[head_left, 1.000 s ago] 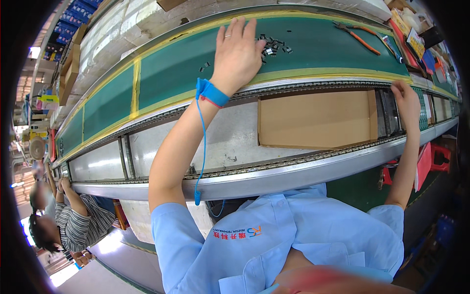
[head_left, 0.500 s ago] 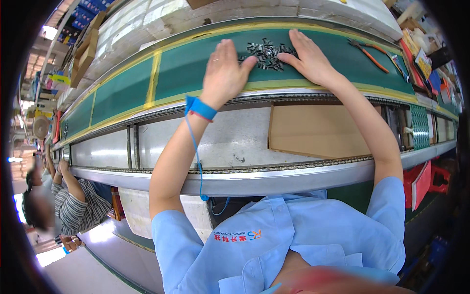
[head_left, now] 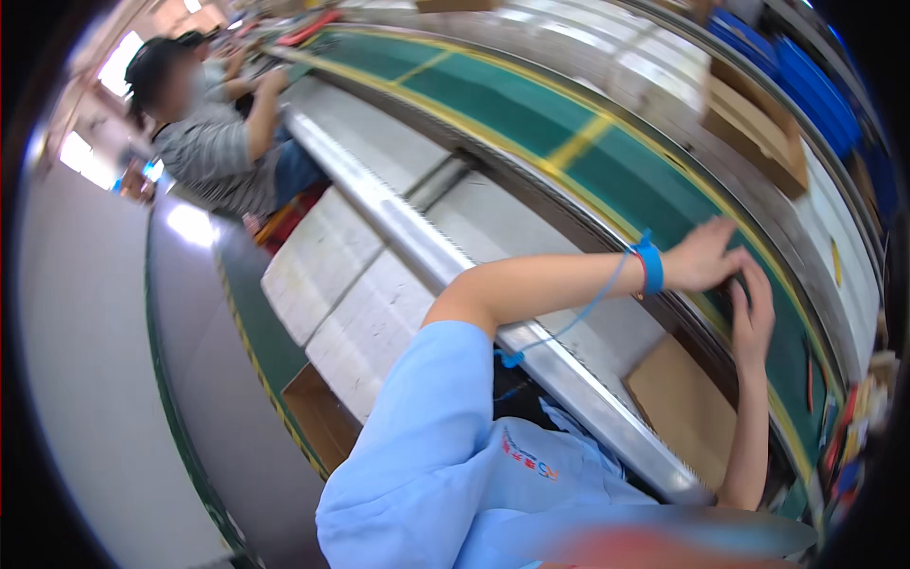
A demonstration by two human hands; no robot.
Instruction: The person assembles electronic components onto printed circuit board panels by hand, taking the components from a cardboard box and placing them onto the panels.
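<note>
Over the green belt [head_left: 654,180] at the right, my left hand [head_left: 703,258] reaches across with its fingers stretched out, a blue wrist strap [head_left: 650,267] and cord on that wrist. Close by, my right hand [head_left: 755,318] curves toward it, thumb and fingers apart. Between the two hands a little of the small black parts [head_left: 730,284] shows; the hands cover most of the pile. Their fingertips nearly meet, and blur hides whether they touch. Pliers with orange handles [head_left: 810,379] lie on the belt beyond my right hand.
A silver rail [head_left: 379,204] runs along the near side of the line. Inside the frame lies a cardboard sheet [head_left: 678,389]. White foam blocks [head_left: 332,294] stand below the rail. A person in a striped shirt [head_left: 223,152] works farther up the line. An open carton [head_left: 754,128] sits beyond the belt.
My view has swung to the left, bringing the co-worker and aisle further into sight. My hands, earlier flat on either side of the black parts, have drawn together over them.
</note>
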